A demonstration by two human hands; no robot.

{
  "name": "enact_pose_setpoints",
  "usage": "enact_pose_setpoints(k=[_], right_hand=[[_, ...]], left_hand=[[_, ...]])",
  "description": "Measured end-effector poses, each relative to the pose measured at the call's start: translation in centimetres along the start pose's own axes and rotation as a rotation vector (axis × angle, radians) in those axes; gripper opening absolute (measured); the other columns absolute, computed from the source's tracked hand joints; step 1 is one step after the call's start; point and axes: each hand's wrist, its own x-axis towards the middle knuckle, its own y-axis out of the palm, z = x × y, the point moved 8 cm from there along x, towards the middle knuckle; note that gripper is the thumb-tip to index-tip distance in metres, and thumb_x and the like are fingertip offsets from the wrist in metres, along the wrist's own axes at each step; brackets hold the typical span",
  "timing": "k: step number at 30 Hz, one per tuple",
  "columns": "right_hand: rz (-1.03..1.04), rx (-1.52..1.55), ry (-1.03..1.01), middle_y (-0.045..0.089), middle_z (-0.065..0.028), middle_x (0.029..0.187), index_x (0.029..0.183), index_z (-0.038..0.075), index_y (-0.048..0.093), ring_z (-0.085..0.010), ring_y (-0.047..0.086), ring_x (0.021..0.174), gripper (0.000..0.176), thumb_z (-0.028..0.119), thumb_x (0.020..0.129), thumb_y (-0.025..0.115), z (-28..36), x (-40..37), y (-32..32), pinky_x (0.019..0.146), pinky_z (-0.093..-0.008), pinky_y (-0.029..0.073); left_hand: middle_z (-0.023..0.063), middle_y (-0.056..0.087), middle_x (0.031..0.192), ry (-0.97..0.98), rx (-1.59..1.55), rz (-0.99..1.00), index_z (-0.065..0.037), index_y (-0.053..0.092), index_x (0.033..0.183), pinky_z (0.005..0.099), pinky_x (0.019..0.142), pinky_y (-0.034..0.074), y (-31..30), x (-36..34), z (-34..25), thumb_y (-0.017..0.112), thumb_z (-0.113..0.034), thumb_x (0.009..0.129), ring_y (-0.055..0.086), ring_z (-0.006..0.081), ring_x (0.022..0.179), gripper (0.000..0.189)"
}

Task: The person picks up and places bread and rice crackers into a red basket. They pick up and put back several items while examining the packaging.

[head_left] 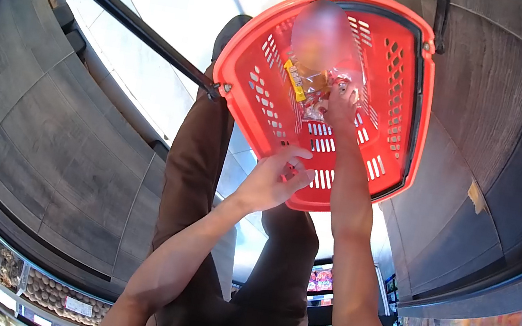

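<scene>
My right hand (343, 106) is pinching the snack packet (314, 92) just beyond it in the red basket (401, 117). My left hand (272, 180) is clenching the near rim.

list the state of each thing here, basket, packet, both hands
red basket: gripped at its near rim, packet inside
clear packet: lying in the basket, under the right hand
left hand: closed on the basket's near rim
right hand: inside the basket, fingers on the packet, grip unclear

One red basket (393, 126); one clear packet (315, 91), in the right grip (341, 104); two hands, left grip (271, 182) on the rim.
</scene>
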Motion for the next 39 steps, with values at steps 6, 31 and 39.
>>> enact_pose_setpoints(k=[6, 31, 39], right_hand=[[0.067, -0.052, -0.017, 0.029, -0.0190, 0.146, 0.144, 0.028, 0.034, -0.0444, 0.049, 0.125, 0.099, 0.026, 0.063, 0.091, -0.6, -0.3, 0.3, 0.097, -0.0487, 0.051], [0.201, -0.061, -0.174, 0.038, -0.0215, 0.133, 0.135, 0.028, 0.046, -0.0398, 0.059, 0.114, 0.087, 0.033, 0.061, 0.090, 1.1, -2.3, 2.2, 0.093, -0.0495, 0.053], [0.178, -0.251, -0.206, 0.042, -0.0192, 0.132, 0.143, 0.036, 0.039, -0.0416, 0.058, 0.116, 0.100, 0.034, 0.058, 0.092, 2.5, -2.2, 1.6, 0.092, -0.0502, 0.054]], left_hand=[[0.0102, 0.067, 0.092, 0.101, 0.033, 0.012, -0.001, 0.056, 0.122, 0.0307, 0.069, 0.051, 0.4, -0.1, -0.3, 0.070, -0.022, 0.090, 0.061, 0.0154, 0.074, 0.040], [0.0057, 0.066, 0.093, 0.164, 0.109, 0.118, -0.004, 0.052, 0.127, 0.0288, 0.064, 0.049, 2.7, 0.1, -1.7, 0.067, -0.015, 0.092, 0.059, 0.0115, 0.066, 0.039], [0.0051, 0.066, 0.092, 0.136, 0.085, 0.149, -0.004, 0.051, 0.127, 0.0282, 0.063, 0.047, 2.7, -0.1, -2.1, 0.067, -0.016, 0.092, 0.059, 0.0120, 0.066, 0.041]])
